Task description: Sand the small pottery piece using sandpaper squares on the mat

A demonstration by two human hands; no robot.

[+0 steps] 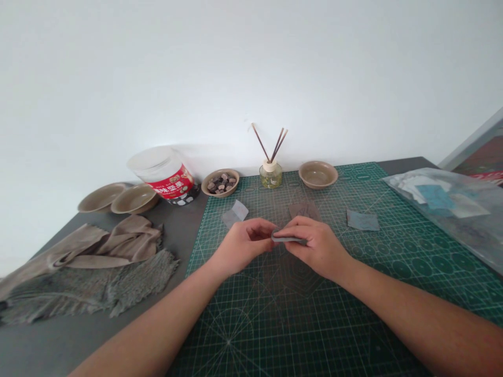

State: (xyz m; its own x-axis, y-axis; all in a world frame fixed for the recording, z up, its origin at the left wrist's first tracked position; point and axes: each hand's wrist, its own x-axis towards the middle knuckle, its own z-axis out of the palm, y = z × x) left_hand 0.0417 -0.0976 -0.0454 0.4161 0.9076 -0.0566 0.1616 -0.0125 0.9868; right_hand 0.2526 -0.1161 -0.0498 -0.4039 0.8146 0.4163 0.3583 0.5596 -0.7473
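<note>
Your right hand (316, 246) pinches a small, flat, grey folded piece (290, 240), its long axis running left to right, roughly parallel to the bench's far edge, with a rounded end pointing left. Your left hand (244, 245) has its fingertips at that end; whether they grip it, you cannot tell. The piece is above a green, grid-printed cutting mat (243, 319) covering the right part of your dark grey bench (47, 348), whose far edge meets a plain white wall (251, 63). It looks thin, with a paler near edge; its material is unclear.
</note>
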